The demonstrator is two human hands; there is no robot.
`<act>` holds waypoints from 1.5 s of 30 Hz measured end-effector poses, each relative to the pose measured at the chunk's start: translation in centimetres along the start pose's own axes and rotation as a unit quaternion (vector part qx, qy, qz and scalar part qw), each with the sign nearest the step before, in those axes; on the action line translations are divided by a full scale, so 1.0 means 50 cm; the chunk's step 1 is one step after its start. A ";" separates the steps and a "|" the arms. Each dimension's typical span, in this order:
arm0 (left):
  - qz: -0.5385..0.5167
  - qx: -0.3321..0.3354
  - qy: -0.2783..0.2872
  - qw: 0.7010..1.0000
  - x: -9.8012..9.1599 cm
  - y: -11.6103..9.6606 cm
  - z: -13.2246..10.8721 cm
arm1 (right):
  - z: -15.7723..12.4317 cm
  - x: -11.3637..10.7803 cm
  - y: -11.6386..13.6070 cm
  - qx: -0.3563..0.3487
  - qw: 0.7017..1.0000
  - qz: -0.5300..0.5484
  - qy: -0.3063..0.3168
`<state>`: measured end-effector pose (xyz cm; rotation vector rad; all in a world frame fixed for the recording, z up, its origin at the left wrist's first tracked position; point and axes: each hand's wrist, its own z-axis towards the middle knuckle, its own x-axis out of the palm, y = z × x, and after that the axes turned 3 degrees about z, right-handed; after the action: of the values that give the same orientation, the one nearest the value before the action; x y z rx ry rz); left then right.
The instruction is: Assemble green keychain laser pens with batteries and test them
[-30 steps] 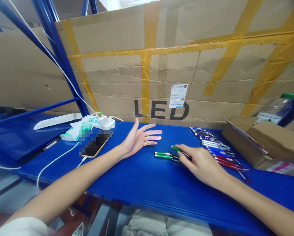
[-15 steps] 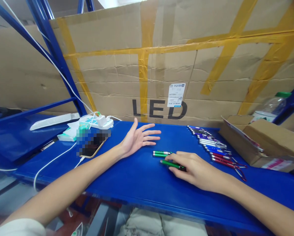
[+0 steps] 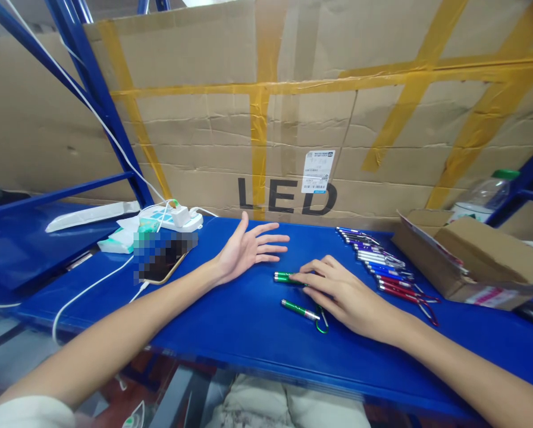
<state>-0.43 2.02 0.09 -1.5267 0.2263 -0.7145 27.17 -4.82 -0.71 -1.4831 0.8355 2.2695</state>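
Palm up with fingers spread, my left hand rests on the blue table and holds nothing. My right hand reaches over a green cylinder, its fingertips closed on the right end, which they partly hide. Just below lies a second green cylinder with a silver end and a green carabiner, apart from the fingers. To the right, several similar cylinders in blue, purple, silver and red lie in a row with their clips.
An open cardboard box stands at the right, with a green-capped bottle behind it. At the left are a phone, a power strip, tissues and white cables. A large LED carton rises behind the table.
My right hand has let go of the lower green cylinder, which now lies on the table, and its fingers have moved onto the upper one. My left hand stays spread.
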 end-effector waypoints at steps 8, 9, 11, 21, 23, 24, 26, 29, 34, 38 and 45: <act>0.008 0.000 -0.001 1.000 0.001 0.000 0.000 | -0.001 0.005 -0.004 0.033 0.999 0.020 -0.004; 0.008 0.000 -0.001 1.000 0.001 -0.001 0.000 | -0.002 0.006 -0.005 0.034 0.999 0.024 -0.002; 0.007 -0.001 -0.005 1.000 0.001 -0.001 0.001 | -0.004 0.007 -0.008 0.030 0.999 0.023 0.005; 0.003 0.001 -0.010 1.000 -0.002 0.001 0.000 | -0.001 0.004 -0.007 0.051 0.994 0.056 -0.074; 0.003 0.001 -0.009 1.000 -0.002 0.002 0.000 | -0.001 0.005 -0.009 0.067 0.991 0.065 -0.099; 0.004 0.002 -0.008 1.000 -0.003 0.002 0.000 | -0.001 0.006 -0.009 0.077 0.989 0.062 -0.110; 0.004 0.005 -0.006 1.000 -0.003 0.001 0.000 | -0.002 0.006 -0.009 0.089 0.986 0.053 -0.128; 0.005 0.005 -0.011 1.000 -0.001 -0.001 0.000 | -0.002 0.004 -0.006 0.096 0.985 0.056 -0.132; 0.004 0.001 -0.021 1.000 0.003 -0.002 0.000 | -0.004 0.003 -0.001 0.116 0.985 0.081 -0.096; 0.000 0.002 -0.020 1.000 0.006 -0.003 -0.001 | -0.002 -0.004 0.003 0.110 0.987 0.080 -0.091; -0.017 -0.004 -0.021 1.000 0.004 -0.006 0.000 | 0.003 -0.013 0.015 0.127 0.987 0.082 -0.063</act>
<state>-0.38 1.94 0.43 -1.5543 0.1716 -0.7088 26.94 -5.29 0.12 -1.1863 1.1937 2.2407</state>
